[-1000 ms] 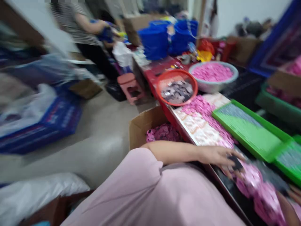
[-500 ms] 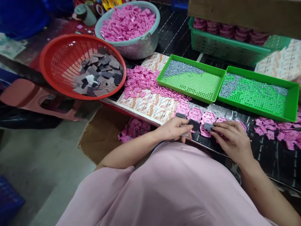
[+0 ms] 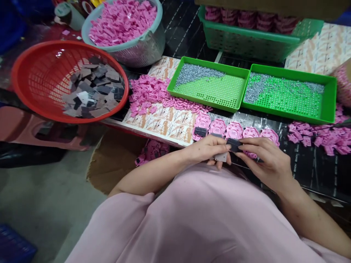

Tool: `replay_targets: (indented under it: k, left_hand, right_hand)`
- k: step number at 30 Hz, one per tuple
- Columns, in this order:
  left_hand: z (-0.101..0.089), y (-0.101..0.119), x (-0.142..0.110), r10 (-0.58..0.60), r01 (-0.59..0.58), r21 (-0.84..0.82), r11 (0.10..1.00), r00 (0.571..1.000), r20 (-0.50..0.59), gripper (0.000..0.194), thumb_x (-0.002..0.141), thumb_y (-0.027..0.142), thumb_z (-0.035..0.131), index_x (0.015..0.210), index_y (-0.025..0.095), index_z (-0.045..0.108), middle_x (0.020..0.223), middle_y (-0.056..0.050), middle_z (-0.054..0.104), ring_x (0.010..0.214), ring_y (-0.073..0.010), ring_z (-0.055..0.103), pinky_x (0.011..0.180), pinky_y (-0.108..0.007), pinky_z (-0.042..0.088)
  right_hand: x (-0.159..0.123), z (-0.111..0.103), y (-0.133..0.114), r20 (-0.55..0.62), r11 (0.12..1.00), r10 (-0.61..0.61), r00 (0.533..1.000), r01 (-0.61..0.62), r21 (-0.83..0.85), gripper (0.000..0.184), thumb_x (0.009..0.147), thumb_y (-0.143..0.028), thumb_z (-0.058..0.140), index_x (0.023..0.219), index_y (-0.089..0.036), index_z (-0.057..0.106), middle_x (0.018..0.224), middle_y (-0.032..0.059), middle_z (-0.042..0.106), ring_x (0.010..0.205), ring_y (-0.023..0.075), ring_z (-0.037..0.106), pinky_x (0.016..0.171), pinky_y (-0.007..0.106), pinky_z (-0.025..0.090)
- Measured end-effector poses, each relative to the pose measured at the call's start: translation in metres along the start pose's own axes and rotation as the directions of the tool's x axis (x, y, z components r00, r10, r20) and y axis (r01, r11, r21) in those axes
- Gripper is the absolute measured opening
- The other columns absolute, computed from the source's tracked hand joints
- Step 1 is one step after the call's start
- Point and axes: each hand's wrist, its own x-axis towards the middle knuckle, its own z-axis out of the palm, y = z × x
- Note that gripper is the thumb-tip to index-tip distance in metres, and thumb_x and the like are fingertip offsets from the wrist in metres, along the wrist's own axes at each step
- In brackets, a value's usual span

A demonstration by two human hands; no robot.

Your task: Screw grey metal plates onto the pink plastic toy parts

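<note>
My left hand (image 3: 215,149) is closed on thin flat plates, with a light grey plate (image 3: 221,157) showing below its thumb. A dark grey plate (image 3: 234,145) lies between my left thumb and the fingertips of my right hand (image 3: 264,157), which pinch its right side. Just beyond my hands runs a row of several pink plastic housings (image 3: 234,129). The leftmost housing has a dark plate (image 3: 201,131) in its lower part. Grey shows on the second housing beside my left knuckles. My fingers partly hide the lower ends of the other housings.
A red basket (image 3: 20,98) of grey plates stands left, with a pale blue basket (image 3: 137,51) of pink parts behind it. Two green trays (image 3: 205,102) hold small metal screws. Loose pink parts (image 3: 149,91) lie beside them. A teal crate (image 3: 246,40) stands at the back.
My right fingers have moved from a grey plate over the third housing to the dark plate at my left thumb. The view has shifted, so the table things appear further left.
</note>
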Motion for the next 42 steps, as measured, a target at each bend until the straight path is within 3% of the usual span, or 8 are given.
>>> replay_targets:
  k: [3, 5, 8, 17, 23, 28, 33, 42]
  left_hand:
    - [0.001, -0.001, 0.001, 0.036, -0.036, -0.055, 0.998, 0.999, -0.009, 0.038, 0.084, 0.037, 0.066, 0.108, 0.008, 0.064, 0.088, -0.010, 0.072, 0.058, -0.0088, 0.065, 0.042, -0.013, 0.041]
    - [0.000, -0.002, 0.001, 0.064, -0.066, -0.108, 0.992, 0.998, -0.022, 0.060, 0.078, 0.031, 0.073, 0.131, 0.012, 0.051, 0.113, -0.014, 0.067, 0.089, -0.0184, 0.071, 0.055, -0.017, 0.051]
    - [0.000, -0.005, 0.002, 0.050, -0.050, -0.121, 0.991, 0.999, -0.007, 0.073, 0.078, 0.030, 0.074, 0.141, 0.014, 0.041, 0.121, -0.017, 0.063, 0.103, -0.0239, 0.068, 0.066, -0.022, 0.056]
    - [0.009, -0.007, 0.015, -0.010, 0.005, -0.061, 0.998, 0.997, -0.072, 0.033, 0.085, 0.035, 0.068, 0.099, 0.013, 0.048, 0.068, -0.002, 0.067, 0.071, -0.0186, 0.073, 0.048, -0.015, 0.047]
    - [0.018, -0.005, 0.022, 0.017, -0.020, -0.043, 0.999, 0.998, -0.063, 0.035, 0.084, 0.041, 0.068, 0.094, 0.015, 0.047, 0.072, -0.003, 0.069, 0.065, -0.0159, 0.071, 0.046, -0.014, 0.044]
    - [0.020, 0.000, 0.021, 0.058, -0.053, 0.107, 0.993, 0.998, -0.038, 0.037, 0.088, 0.043, 0.062, 0.108, 0.011, 0.058, 0.090, -0.007, 0.070, 0.058, -0.0088, 0.066, 0.041, -0.013, 0.037]
    - [0.023, 0.006, 0.017, 0.028, -0.021, 0.268, 0.963, 0.999, -0.022, 0.036, 0.091, 0.045, 0.055, 0.083, 0.011, 0.063, 0.048, 0.005, 0.053, 0.037, -0.0017, 0.040, 0.040, -0.014, 0.028]
    - [0.031, 0.010, 0.022, -0.075, 0.081, 0.124, 0.989, 0.996, -0.054, 0.030, 0.086, 0.037, 0.065, 0.072, 0.011, 0.059, 0.043, 0.006, 0.052, 0.031, 0.0002, 0.033, 0.035, -0.012, 0.020]
  right_hand:
    - [-0.011, -0.015, 0.016, -0.075, 0.991, 0.131, 0.988, -0.129, 0.029, 0.027, 0.080, -0.011, 0.071, 0.104, -0.024, 0.067, 0.104, 0.0040, 0.070, 0.094, 0.0201, 0.067, 0.086, 0.037, 0.054]
    - [-0.021, -0.027, 0.031, -0.108, 0.983, 0.174, 0.979, -0.178, -0.032, 0.027, 0.080, -0.013, 0.071, 0.104, -0.026, 0.069, 0.104, 0.0024, 0.071, 0.096, 0.0209, 0.066, 0.089, 0.040, 0.053]
    - [-0.035, -0.036, 0.050, 0.026, 0.980, 0.128, 0.991, -0.122, -0.158, 0.022, 0.083, -0.018, 0.070, 0.104, -0.025, 0.069, 0.105, 0.0016, 0.072, 0.105, 0.0234, 0.062, 0.091, 0.043, 0.051]
    - [-0.038, -0.026, 0.049, 0.118, 0.973, 0.048, 0.992, -0.020, -0.228, 0.017, 0.086, -0.026, 0.067, 0.103, -0.024, 0.069, 0.114, 0.0036, 0.069, 0.110, 0.0265, 0.060, 0.091, 0.046, 0.049]
    - [-0.026, -0.018, 0.013, 0.037, 0.996, 0.085, 0.996, -0.085, -0.004, 0.032, 0.083, -0.025, 0.071, 0.114, -0.022, 0.064, 0.110, 0.0074, 0.069, 0.100, 0.0218, 0.065, 0.089, 0.038, 0.054]
    - [-0.028, -0.015, 0.003, -0.100, 0.938, -0.103, 0.990, 0.063, -0.342, 0.039, 0.078, -0.007, 0.070, 0.115, -0.020, 0.062, 0.100, 0.0058, 0.072, 0.088, 0.0188, 0.068, 0.078, 0.033, 0.054]
    - [-0.031, -0.021, 0.009, 0.037, 0.841, -0.247, 0.968, 0.233, -0.489, 0.035, 0.079, -0.012, 0.072, 0.112, -0.019, 0.063, 0.105, 0.0077, 0.071, 0.094, 0.0215, 0.067, 0.077, 0.034, 0.052]
    - [-0.039, -0.027, 0.012, -0.014, 0.983, -0.053, 0.998, 0.050, -0.177, 0.035, 0.078, -0.015, 0.074, 0.111, -0.023, 0.065, 0.110, 0.0057, 0.070, 0.101, 0.0220, 0.063, 0.090, 0.038, 0.053]
